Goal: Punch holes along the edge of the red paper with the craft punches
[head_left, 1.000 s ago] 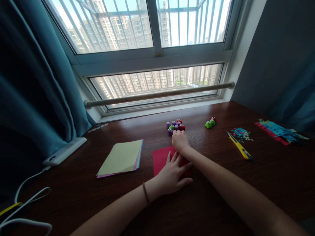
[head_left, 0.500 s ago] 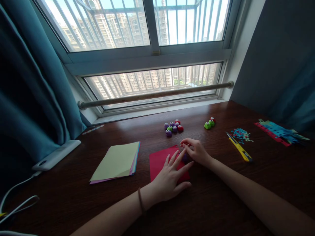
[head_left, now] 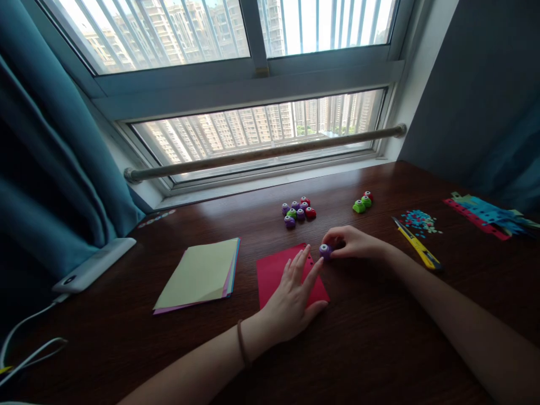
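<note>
A sheet of red paper [head_left: 272, 274] lies on the dark wooden table, with a row of small punched holes near its right edge. My left hand [head_left: 291, 295] rests on the paper, fingers spread and open. Just beyond the paper's right edge, my right hand [head_left: 352, 243] grips a small purple craft punch [head_left: 324, 251] between thumb and fingers. The punch has a white round top with a dark dot; its underside is hidden. One left fingertip is close to the punch, and I cannot tell whether they touch.
Several purple, red and green punches [head_left: 300, 214] cluster behind the paper. More punches [head_left: 359, 206] stand farther right, near paper confetti [head_left: 417, 220], a yellow utility knife [head_left: 417, 244] and cut blue strips [head_left: 493, 212]. Left are a coloured paper stack [head_left: 202, 274] and a white device [head_left: 95, 264] with a cable.
My right hand has closed around the purple punch, which now shows at the paper's right edge. My left fingers have drawn back slightly, uncovering the row of holes. The camera view has tilted down.
</note>
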Available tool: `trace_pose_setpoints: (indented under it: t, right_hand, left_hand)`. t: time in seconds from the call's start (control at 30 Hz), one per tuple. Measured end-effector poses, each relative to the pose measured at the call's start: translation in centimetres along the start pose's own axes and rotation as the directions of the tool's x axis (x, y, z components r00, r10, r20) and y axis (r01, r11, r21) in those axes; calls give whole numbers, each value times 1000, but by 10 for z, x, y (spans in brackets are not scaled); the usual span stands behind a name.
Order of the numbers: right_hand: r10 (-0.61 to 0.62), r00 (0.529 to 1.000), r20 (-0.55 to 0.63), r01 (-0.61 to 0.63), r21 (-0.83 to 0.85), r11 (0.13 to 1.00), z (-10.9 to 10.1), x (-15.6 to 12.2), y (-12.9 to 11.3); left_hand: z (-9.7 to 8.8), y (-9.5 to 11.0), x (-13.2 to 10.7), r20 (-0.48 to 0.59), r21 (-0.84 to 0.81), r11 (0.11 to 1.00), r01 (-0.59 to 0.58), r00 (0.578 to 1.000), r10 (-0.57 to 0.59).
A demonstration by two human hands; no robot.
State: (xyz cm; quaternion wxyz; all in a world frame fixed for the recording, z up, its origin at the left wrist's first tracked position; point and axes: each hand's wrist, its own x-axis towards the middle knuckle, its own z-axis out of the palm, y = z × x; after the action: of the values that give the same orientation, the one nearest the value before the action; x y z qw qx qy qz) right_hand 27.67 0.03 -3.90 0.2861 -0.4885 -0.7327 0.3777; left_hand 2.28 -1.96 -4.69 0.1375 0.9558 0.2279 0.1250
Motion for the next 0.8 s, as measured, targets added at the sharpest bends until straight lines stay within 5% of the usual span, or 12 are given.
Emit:
trace_pose_setpoints:
  t: [0.1,0.23,0.4,0.8]
  right_hand:
    - [120,964,-238,-110,55,992,-22,-3,23]
    - [222,736,-639,-228,74,971,-40,-6,58]
    - [233,538,-810,-376,17,927,-45,-9,80]
    - [132,483,-865,-481,-137,866,-37,-9,67]
  left_hand:
    - [1,1,-1,-8,-5,1000,14,1000,-14]
    - [5,-1,-1,-39,-19,999,38,998,-39]
    - [11,-4,-1,-73,39,997,74,995,-71]
    - [12,-1,-1,-86,141,982,129,989,-117]
